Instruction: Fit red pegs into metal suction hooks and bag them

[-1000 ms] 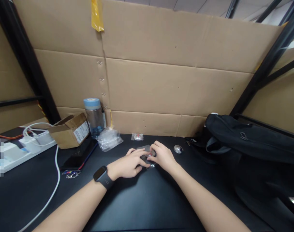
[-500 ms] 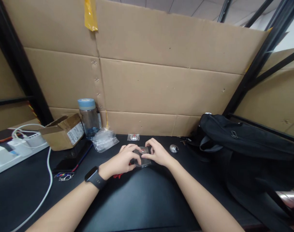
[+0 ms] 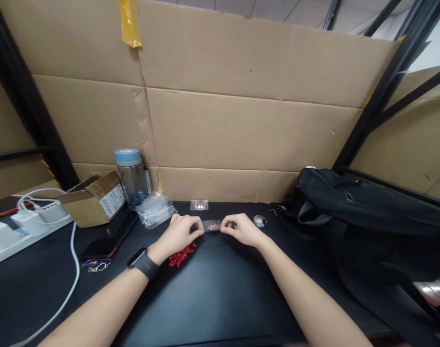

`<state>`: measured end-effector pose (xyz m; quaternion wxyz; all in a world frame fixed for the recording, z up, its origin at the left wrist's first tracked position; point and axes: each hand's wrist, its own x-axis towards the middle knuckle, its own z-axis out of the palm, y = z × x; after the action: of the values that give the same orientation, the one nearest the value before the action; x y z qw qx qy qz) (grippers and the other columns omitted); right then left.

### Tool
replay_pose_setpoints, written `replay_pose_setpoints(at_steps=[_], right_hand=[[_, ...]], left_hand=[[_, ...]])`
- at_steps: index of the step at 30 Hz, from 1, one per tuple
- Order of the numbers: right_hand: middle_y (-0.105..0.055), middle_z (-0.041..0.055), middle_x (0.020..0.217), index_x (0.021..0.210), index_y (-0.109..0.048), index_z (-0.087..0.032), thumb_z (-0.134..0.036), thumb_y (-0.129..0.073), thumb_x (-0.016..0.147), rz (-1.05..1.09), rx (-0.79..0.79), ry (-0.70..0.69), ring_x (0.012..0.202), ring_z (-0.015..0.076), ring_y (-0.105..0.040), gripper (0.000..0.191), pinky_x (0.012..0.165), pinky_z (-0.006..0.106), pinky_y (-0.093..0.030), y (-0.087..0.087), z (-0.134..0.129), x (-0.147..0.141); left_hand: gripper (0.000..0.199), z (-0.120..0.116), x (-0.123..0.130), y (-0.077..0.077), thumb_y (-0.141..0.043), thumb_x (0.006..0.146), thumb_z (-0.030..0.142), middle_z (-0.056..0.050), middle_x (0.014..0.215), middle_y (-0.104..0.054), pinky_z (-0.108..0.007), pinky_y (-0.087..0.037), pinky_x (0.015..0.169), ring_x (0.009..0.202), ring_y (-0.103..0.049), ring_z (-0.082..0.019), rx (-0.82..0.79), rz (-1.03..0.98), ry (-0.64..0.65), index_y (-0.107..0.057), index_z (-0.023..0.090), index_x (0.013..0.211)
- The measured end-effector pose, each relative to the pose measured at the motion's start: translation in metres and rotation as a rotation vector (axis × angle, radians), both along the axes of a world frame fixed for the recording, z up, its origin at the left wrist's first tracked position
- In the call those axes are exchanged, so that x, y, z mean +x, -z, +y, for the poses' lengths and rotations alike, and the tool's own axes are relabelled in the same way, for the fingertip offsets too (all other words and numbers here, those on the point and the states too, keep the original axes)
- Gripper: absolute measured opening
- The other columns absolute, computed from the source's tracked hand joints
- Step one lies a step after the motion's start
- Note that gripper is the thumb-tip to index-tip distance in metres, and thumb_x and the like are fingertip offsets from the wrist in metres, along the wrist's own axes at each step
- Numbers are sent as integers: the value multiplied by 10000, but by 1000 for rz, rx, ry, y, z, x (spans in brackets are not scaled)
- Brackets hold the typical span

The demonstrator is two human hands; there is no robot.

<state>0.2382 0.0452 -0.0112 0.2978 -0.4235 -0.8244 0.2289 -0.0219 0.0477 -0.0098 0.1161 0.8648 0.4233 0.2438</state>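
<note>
A small clear plastic bag [image 3: 212, 225] with a small red item inside is stretched between my hands, just above the black table. My left hand [image 3: 182, 233], with a dark watch on its wrist, pinches the bag's left end. At the opposite end, the thumb and fingers of my right hand [image 3: 241, 229] are closed on it. Red cords [image 3: 182, 255] lie in a loose bundle under my left hand. Behind the hands rests another small clear packet [image 3: 199, 205] with a round, red-marked item. To the right sits a shiny round item [image 3: 260, 221].
A pile of clear plastic bags [image 3: 155, 210], a blue-lidded bottle [image 3: 129, 176], an open cardboard box [image 3: 97, 200], a dark phone [image 3: 109, 236], keys [image 3: 97, 265] and a power strip [image 3: 28, 231] stand on the left. A black backpack [image 3: 364, 221] fills the right. Cardboard panels [image 3: 220, 130] form the back wall.
My hands have moved apart from the middle, and the bag between them now looks narrower and flatter. More of the red cords shows beside my left hand.
</note>
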Motion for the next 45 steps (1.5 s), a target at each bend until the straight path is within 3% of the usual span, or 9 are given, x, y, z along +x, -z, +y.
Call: replay_pose_setpoints(at_steps=[4,7,10,15,23,27,32,38,45], right_hand=[[-700,17,728,838,-652,-165,-307,-659,846,188,-167,17,636,129,-615,142,654,237,-469,11,6,1],[-708,-2,722,1066,-550,-192,-265,-665,813,314,-240,62,580,126,-605,287,591,223,-463,21,8,-3],[-690,-39,712,1254,-473,-229,-211,-630,824,223,-138,124,567,123,-591,458,608,222,-459,23,7,-9],[-672,29,820,1098,-727,-236,-155,-512,909,-94,106,100,751,157,-622,298,780,269,-468,16,4,-17],[-616,69,1302,1190,-706,-283,-182,-674,819,-262,219,50,1192,256,-521,386,1019,417,-394,17,0,-17],[-725,50,1159,1154,-701,-273,-244,-608,919,-227,162,53,1110,242,-603,254,993,429,-389,15,1,-15],[-761,40,1006,1062,-701,-236,-318,-517,975,-54,42,52,926,204,-684,220,869,331,-464,5,-3,-17],[-687,-25,688,1142,-654,-242,-311,-605,908,-31,-50,191,647,154,-644,249,669,243,-459,8,-5,-18],[-643,29,978,1160,-712,-344,-419,-682,870,-275,204,234,903,199,-602,301,798,296,-464,6,-11,-19]], left_hand=[[206,-1,1,-1,-550,923,416,21,862,-769,-310,-412,858,795,-684,-174,-116,-83,-14,-663,244,911],[209,-1,5,5,-562,904,349,54,791,-761,-315,-403,842,745,-680,-170,-150,-135,-86,-569,263,1094],[330,0,8,14,-577,888,287,66,767,-744,-350,-353,885,820,-675,-192,-114,-101,-131,-503,289,1209],[294,0,12,20,-525,937,300,-16,853,-732,-376,-308,866,966,-601,-242,43,28,-119,-632,328,1209],[288,-7,11,14,-527,950,464,-55,1192,-668,-434,-280,933,1190,-479,-289,120,95,-104,-762,309,1012],[278,-7,11,12,-660,862,490,-69,1068,-721,-447,-257,950,1170,-502,-303,93,84,-71,-733,261,1003],[166,-5,12,11,-548,946,327,-31,952,-730,-383,-261,879,1017,-580,-237,8,8,-109,-698,255,943],[264,-1,15,16,-608,885,301,16,830,-733,-342,-255,826,970,-610,-239,-81,-44,-124,-597,280,1147],[334,2,18,18,-580,898,306,26,813,-721,-347,-250,832,969,-610,-230,-68,-65,-109,-541,283,1230]])
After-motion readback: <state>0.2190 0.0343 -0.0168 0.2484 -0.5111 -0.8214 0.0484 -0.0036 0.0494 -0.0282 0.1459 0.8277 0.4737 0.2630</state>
